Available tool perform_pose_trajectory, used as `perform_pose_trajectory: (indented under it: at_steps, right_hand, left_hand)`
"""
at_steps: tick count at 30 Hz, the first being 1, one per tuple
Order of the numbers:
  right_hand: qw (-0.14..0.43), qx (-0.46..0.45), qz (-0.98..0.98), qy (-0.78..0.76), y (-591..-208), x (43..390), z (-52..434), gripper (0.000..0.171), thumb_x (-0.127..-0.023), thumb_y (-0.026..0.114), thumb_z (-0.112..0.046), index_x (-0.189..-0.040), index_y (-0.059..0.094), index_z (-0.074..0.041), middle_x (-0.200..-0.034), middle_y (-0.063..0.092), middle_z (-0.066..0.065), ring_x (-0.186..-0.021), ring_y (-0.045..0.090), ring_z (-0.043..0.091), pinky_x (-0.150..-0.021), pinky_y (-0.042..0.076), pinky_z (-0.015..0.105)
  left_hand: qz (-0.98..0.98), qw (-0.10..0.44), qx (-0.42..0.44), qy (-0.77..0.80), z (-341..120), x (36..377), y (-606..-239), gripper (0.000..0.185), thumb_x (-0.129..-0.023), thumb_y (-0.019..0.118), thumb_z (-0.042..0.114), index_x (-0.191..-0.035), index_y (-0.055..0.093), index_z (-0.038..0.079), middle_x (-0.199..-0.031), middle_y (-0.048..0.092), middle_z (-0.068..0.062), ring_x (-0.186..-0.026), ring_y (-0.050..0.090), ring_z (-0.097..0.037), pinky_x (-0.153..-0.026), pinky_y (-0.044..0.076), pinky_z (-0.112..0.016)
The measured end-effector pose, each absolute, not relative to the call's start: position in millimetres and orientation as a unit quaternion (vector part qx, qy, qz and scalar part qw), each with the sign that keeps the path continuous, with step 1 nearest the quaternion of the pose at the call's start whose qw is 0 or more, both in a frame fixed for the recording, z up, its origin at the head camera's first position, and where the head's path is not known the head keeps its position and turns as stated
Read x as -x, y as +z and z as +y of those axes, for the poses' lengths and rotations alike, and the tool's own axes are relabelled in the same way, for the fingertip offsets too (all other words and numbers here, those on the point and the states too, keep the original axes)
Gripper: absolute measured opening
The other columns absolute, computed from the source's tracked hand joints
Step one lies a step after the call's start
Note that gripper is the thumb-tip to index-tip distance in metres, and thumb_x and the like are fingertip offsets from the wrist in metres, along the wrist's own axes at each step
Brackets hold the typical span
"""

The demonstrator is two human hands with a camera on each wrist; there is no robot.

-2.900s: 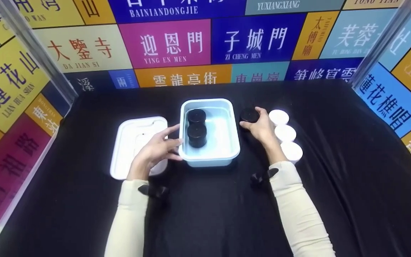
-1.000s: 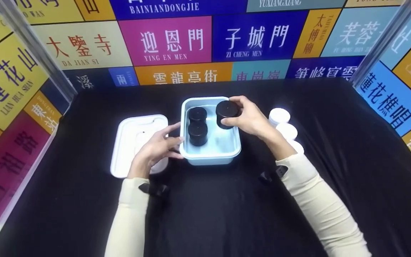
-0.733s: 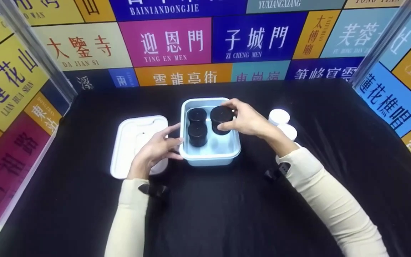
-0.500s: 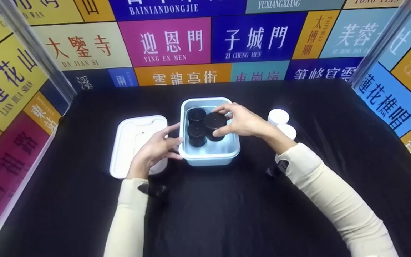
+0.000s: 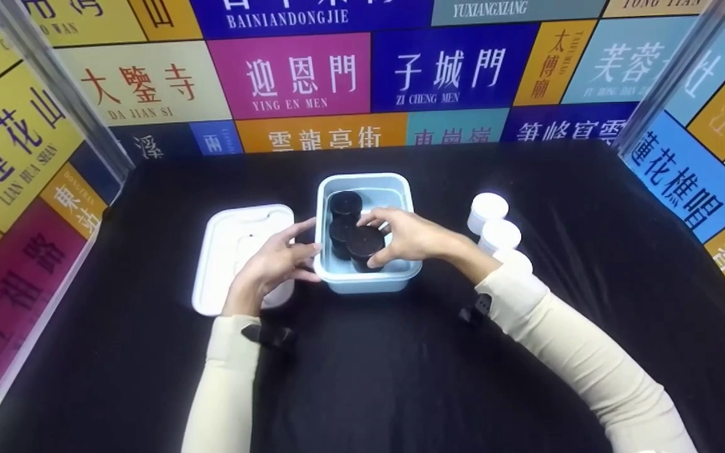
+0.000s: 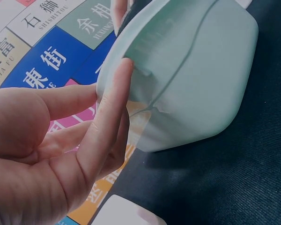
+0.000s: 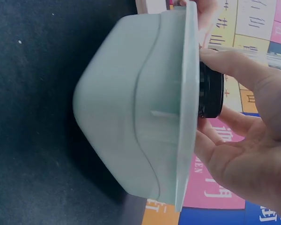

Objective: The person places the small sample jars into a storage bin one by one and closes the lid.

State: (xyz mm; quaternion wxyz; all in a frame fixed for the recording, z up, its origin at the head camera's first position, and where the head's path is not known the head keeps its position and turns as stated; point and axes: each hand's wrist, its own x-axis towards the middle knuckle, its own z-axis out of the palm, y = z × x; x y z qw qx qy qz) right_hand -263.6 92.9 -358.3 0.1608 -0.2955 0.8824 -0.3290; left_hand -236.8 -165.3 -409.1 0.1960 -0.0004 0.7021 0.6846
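In the head view, a pale blue rectangular food container [image 5: 372, 286] stands on the black cloth. Two black round jars [image 5: 347, 202] stand along its left side, one behind the other. My right hand [image 5: 416, 236] reaches over the right rim and holds a third black jar [image 5: 365, 241] between thumb and fingers, near the front left inside. In the right wrist view this jar [image 7: 210, 91] shows above the rim; its lower part is hidden. My left hand [image 5: 281, 258] touches the container's left side with extended fingers, seen against the outer wall [image 6: 192, 84] in the left wrist view.
A white lid [image 5: 218, 251] lies flat left of the container, partly under my left hand in view. Three white round jars [image 5: 490, 206] stand in a row at the right, the nearest partly behind my right sleeve. Printed panels [image 5: 293, 75] enclose the table's back and sides.
My right hand has lifted the third black jar from the cloth at the right, carried it over the rim and moved it leftward and nearer inside the container. My left hand has stayed in place.
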Motion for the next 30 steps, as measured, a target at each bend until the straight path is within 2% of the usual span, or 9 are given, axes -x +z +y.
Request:
perform_pose_trajectory:
  at_steps: [10,20,30]
  right_hand:
    - [0.164,0.32,0.885,-0.296,-365.7,262.4,79.3,0.064,-0.075,0.085,-0.012,-0.133,0.059,-0.007,-0.128,0.059,0.026,-0.117,0.061,0.041,-0.104,0.052,0.047]
    - [0.146,0.338,0.883,-0.292,-374.2,262.2,63.6,0.061,-0.074,0.084,-0.005,-0.13,0.061,-0.003,-0.125,0.063,0.024,-0.116,0.062,0.037,-0.104,0.054,0.045]
    - [0.106,0.348,0.886,-0.287,-382.6,260.6,59.6,0.056,-0.072,0.083,-0.003,-0.125,0.064,-0.002,-0.114,0.068,0.025,-0.107,0.067,0.036,-0.097,0.057,0.044]
  left_hand:
    - [0.703,0.194,-0.006,0.685,-165.6,237.3,-409.9,0.065,-0.099,0.058,0.007,-0.158,0.031,0.017,-0.093,0.069,-0.013,-0.076,0.073,-0.02,-0.069,0.066,-0.036]
    - [0.705,0.192,0.003,0.683,-165.9,236.6,-410.5,0.064,-0.099,0.059,0.008,-0.157,0.033,0.017,-0.098,0.069,-0.017,-0.079,0.074,-0.021,-0.071,0.066,-0.038]
    - [0.705,0.192,-0.004,0.682,-165.4,236.0,-408.8,0.064,-0.1,0.058,0.008,-0.158,0.031,0.017,-0.097,0.068,-0.016,-0.079,0.073,-0.02,-0.071,0.066,-0.037]
